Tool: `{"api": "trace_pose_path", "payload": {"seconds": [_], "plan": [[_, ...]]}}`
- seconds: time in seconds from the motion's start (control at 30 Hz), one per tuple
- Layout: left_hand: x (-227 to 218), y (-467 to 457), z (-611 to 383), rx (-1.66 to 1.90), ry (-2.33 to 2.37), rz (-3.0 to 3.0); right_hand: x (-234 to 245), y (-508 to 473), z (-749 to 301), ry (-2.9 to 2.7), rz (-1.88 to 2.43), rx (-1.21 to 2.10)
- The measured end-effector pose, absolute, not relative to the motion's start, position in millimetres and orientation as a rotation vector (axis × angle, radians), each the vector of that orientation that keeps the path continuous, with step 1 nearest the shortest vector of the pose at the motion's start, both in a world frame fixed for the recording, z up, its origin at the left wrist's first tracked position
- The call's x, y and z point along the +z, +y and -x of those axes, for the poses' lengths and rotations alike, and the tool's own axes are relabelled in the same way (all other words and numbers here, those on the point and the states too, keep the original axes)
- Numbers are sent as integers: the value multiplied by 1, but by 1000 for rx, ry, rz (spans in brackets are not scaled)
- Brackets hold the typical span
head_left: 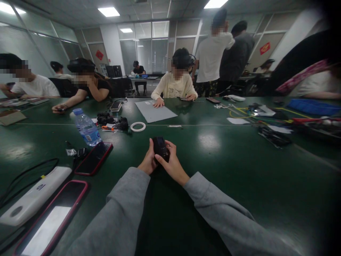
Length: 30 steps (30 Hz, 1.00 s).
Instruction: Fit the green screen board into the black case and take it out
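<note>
Both my hands meet over the green table [213, 170], in grey sleeves. A small black device [161, 147] sits between them. My left hand [147, 161] closes on its left side, thumb up along the edge. My right hand [172, 163] wraps it from the right, fingers curled round the body. The device is held just above the tabletop, near its middle.
To my left lie a water bottle [87, 128], a red-cased phone [93, 158], a second phone [50, 220] and a white power bank [34, 195]. A tape ring [137, 126] and grey mat [154, 111] lie ahead. Several people sit or stand around the table; cables clutter the right.
</note>
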<state>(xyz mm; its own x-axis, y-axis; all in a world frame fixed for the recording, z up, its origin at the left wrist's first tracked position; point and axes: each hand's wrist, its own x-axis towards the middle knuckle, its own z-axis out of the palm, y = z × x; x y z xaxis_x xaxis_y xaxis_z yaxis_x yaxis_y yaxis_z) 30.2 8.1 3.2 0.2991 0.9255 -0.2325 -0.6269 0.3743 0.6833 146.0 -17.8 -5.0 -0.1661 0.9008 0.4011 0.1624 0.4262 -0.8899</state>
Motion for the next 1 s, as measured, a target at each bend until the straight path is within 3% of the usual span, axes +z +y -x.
{"api": "trace_pose_path", "payload": {"seconds": [0.3, 1.0], "plan": [[2, 8, -36, 1140, 680, -554, -2, -20, -148, -1717, 1028, 609], [-1, 10, -33, 1089, 676, -510, 4, -23, -151, -1743, 1010, 659]]}}
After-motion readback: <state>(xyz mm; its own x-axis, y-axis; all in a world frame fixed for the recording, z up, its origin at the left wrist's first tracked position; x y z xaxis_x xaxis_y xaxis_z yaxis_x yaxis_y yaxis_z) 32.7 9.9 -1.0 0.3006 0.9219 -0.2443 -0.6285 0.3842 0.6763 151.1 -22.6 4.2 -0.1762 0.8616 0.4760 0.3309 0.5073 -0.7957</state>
